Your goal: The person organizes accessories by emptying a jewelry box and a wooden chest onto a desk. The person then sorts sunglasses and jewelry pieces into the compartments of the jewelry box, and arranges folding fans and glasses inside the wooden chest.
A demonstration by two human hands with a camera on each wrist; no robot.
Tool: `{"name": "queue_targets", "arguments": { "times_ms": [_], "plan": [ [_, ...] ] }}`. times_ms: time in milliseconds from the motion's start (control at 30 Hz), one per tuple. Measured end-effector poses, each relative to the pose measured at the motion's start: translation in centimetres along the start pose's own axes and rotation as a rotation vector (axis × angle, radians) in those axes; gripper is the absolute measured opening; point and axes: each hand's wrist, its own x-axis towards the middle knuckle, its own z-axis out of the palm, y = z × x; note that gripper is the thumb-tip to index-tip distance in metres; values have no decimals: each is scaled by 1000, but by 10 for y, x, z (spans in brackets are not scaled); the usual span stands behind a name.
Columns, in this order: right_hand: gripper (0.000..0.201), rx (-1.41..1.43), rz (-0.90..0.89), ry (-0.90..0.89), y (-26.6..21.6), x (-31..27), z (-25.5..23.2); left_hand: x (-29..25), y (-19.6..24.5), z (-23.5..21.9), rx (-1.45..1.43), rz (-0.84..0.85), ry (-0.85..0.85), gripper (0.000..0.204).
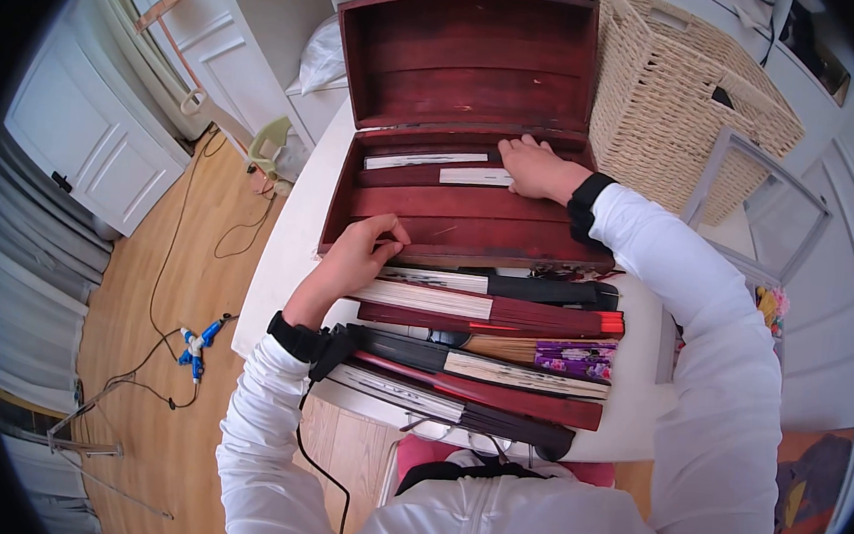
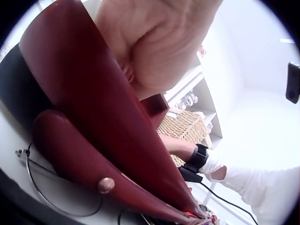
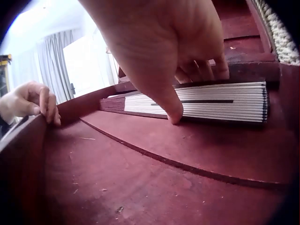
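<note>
Inside the open dark red wooden box, two folded fans lie lengthwise near the back. Over their right part is the right hand. In the right wrist view that hand straddles the white-ribbed folded fan, thumb against its near side and fingers behind it. At the box's front left corner, the left hand grips the rim, fingers bent over to the inside. Several folded fans, black, dark red, brown and purple-flowered, lie side by side in front of the box, below the left hand.
A woven basket stands right of the box, with a clear-panelled frame nearer the front. Eyeglasses lie at the table's front edge. On the floor to the left are cables and a blue and white plug block.
</note>
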Motion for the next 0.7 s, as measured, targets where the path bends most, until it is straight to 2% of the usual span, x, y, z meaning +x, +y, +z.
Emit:
{"name": "queue_targets", "arguments": {
  "times_ms": [67, 233, 300, 533, 700],
  "plan": [
    [46, -105, 35, -8, -3, 3, -4, 0, 2, 0, 9, 14, -4, 9],
    [39, -249, -16, -64, -1, 0, -13, -1, -2, 1, 14, 55, 29, 9],
    [38, -294, 116, 114, 3, 2, 1, -1, 0, 1, 11, 47, 33, 9],
    [35, -94, 211, 133, -5, 2, -9, -2, 1, 2, 1, 53, 35, 12],
    [38, 4, 107, 53, 6, -27, -54, -2, 2, 0, 17, 75, 52, 13]
  ]
}}
